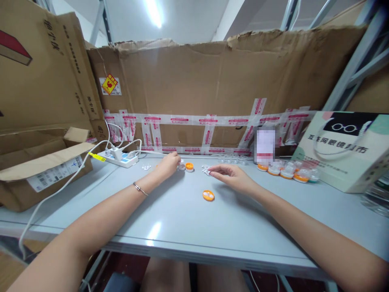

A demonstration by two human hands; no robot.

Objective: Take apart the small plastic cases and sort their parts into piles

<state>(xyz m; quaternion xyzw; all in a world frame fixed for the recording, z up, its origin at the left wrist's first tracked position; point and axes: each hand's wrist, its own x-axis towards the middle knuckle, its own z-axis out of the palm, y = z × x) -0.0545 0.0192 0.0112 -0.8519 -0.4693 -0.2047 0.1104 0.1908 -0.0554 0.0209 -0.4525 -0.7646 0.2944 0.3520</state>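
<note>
My left hand (170, 165) reaches to the back middle of the table with its fingers closed together. What they hold, if anything, is hidden. Right beside its fingertips stand a small clear round container (181, 166) and a round container with an orange rim (189, 167). My right hand (233, 177) has its thumb and forefinger stretched out, slightly apart, at a little cluster of white pieces (206, 170). In front of both hands lies an orange disc (208, 196) with pale pieces in it. More small white pieces (146, 167) rest left of my left hand.
A power strip (119, 157) with white cables and an open cardboard box (57, 162) are on the left. To the right stand a phone-like screen (265, 146), several orange-and-clear containers (287, 172) and a paper bag (342, 152). Large cardboard (188, 81) walls the back.
</note>
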